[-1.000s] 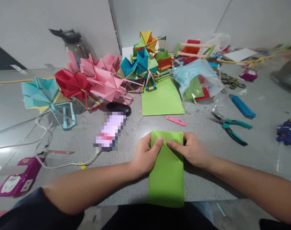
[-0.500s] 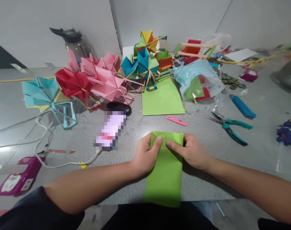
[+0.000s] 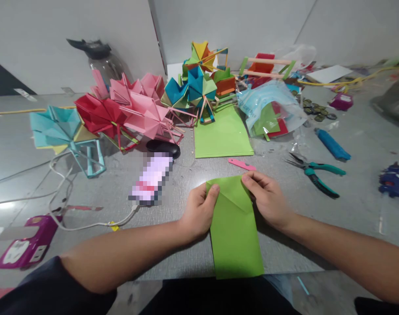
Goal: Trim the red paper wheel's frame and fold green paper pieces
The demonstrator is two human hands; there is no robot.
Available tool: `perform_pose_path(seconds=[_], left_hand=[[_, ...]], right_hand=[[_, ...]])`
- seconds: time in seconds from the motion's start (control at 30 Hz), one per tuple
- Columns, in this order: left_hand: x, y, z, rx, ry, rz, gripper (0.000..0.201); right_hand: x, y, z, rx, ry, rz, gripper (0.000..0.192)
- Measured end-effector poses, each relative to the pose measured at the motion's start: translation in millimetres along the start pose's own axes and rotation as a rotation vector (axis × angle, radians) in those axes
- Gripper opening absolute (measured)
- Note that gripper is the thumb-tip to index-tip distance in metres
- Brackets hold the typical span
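A folded sheet of green paper (image 3: 235, 232) is held up near the table's front edge, its lower end reaching toward my lap. A diagonal crease crosses its upper part. My left hand (image 3: 201, 208) grips the upper left edge, thumb on the front face and fingers hidden behind. At the top right corner, my right hand (image 3: 265, 197) pinches the paper between thumb and fingers. Just beyond the paper lies a pink craft knife (image 3: 241, 164). Farther back is a stack of flat green sheets (image 3: 222, 138).
Folded paper pinwheel-like models in pink (image 3: 150, 116), red (image 3: 103, 116) and light blue (image 3: 57, 127) stand at the back left. A phone (image 3: 152, 177) lies left of my hands. Pliers (image 3: 314, 173), a blue roll (image 3: 333, 145) and a plastic bag (image 3: 271, 107) are on the right.
My right hand has shifted up to the paper's top right corner, its thumb off the middle. The paper's lower end has swung right. My left hand keeps its hold.
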State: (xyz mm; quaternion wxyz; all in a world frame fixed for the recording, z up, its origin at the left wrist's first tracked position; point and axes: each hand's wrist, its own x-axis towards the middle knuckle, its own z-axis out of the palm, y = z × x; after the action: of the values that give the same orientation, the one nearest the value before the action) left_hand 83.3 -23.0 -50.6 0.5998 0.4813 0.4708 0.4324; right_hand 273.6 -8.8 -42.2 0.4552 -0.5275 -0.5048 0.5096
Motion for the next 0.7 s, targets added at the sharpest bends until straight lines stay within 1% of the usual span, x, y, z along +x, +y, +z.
perform_pose_path(seconds=[0.07,0.2,0.4,0.5,0.6,0.7], left_hand=[[-0.1,-0.4,0.1,-0.003,-0.007,-0.009,0.042],[-1.2,-1.7,-0.3,0.007,-0.005,-0.035,0.041],[-1.7,-3.4,-0.5,0.034,0.039,-0.004,0.042],[-1.9,-2.9,-0.3,0.032,0.057,0.013,0.040],[-1.3,-2.2,-0.9,0.036,0.055,0.010,0.040],[0.5,-2.2,-2.0,0.067,0.082,0.019,0.042]], right_hand=[[1.9,2.2,-0.4,-0.006,0.024,-0.005,0.049],[3.9,7.0,-2.2,-0.062,0.042,-0.011,0.055],[4.2,8.2,-3.8,-0.179,0.049,-0.074,0.062],[5.0,5.6,-4.1,-0.180,0.009,-0.076,0.056],[6.1,3.2,-5.1,-0.146,-0.059,-0.051,0.051],[7.2,2.9,-6.9,-0.165,-0.124,-0.025,0.054]])
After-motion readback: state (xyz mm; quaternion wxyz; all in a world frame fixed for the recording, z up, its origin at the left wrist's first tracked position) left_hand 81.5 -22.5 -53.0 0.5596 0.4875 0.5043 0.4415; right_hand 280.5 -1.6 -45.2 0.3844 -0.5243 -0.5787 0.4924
